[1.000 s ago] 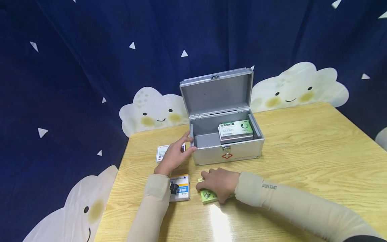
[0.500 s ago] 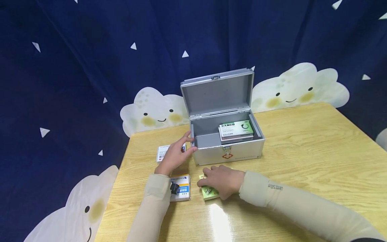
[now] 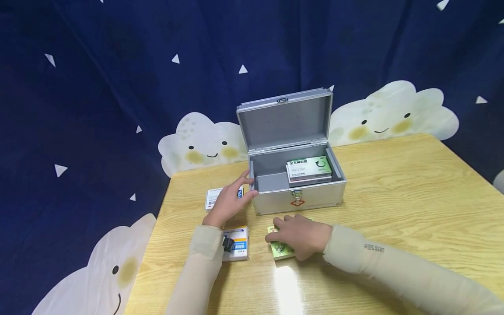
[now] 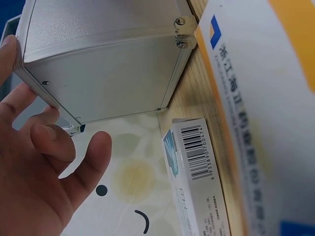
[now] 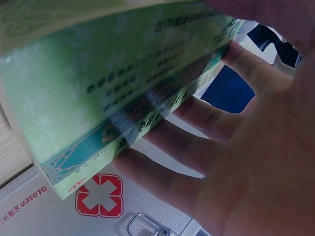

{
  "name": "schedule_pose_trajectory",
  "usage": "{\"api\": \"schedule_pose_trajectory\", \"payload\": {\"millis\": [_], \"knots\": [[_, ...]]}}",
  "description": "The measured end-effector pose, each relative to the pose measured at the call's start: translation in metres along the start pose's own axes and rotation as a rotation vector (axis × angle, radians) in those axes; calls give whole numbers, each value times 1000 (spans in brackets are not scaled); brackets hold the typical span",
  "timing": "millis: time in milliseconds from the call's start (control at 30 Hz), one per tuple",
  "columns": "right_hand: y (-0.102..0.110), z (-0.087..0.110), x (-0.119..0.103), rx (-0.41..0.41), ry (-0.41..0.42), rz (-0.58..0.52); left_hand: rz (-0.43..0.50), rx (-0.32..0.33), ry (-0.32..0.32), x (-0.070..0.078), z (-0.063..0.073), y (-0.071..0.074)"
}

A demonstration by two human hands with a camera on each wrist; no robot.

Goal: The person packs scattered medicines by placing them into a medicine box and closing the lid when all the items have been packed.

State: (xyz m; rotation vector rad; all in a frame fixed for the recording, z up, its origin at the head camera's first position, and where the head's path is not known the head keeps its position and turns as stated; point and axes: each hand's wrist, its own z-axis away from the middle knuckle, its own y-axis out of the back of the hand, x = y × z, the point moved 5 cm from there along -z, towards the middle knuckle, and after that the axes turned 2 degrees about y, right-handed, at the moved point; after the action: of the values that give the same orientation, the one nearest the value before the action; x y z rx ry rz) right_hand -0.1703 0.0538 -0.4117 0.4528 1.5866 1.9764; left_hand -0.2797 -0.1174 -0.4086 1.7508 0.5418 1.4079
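My right hand (image 3: 301,236) grips a light-green medicine box (image 3: 278,250) in front of the case. In the right wrist view the fingers lie along one long edge of that medicine box (image 5: 88,93), and the thumb is at the opposite side. A silver first-aid case (image 3: 319,201) with a red cross stands with its lid raised. My left hand (image 3: 226,201) rests at the case's left rim, thumb by the front corner. From the left wrist, the fingertips touch the top edge of the case (image 4: 113,83).
Inside the case, green-and-white medicine boxes (image 3: 307,169) lie stacked at the right. A white, blue and orange box (image 3: 241,248) lies under my left wrist. Another white box (image 3: 212,197) sits left of the case on the wooden table (image 3: 393,188). A blue curtain (image 3: 197,52) hangs behind.
My right hand and the green medicine box have shifted a little to the right and slightly away from me. The left hand has stayed on the case's rim.
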Motion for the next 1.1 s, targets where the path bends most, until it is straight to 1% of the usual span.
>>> {"api": "schedule_pose_trajectory", "payload": {"millis": [133,267,433,533,800,933,1100], "knots": [[-1,4,1,-1,-4,-24,-11,-5,13,0,0,0],[-3,6,1,-3,-12,-46,-1,-4,17,-2,-1,0],[-2,9,4,6,-24,-63,6,-4,11,-1,-2,0],[0,11,5,10,-29,-70,14,-17,11,-1,-1,0],[6,16,5,44,-26,-86,8,-2,5,0,-3,1],[8,20,4,50,-19,-101,18,-16,16,-2,-2,-1],[10,25,5,80,-13,-75,17,-13,6,-1,-1,-1]]}}
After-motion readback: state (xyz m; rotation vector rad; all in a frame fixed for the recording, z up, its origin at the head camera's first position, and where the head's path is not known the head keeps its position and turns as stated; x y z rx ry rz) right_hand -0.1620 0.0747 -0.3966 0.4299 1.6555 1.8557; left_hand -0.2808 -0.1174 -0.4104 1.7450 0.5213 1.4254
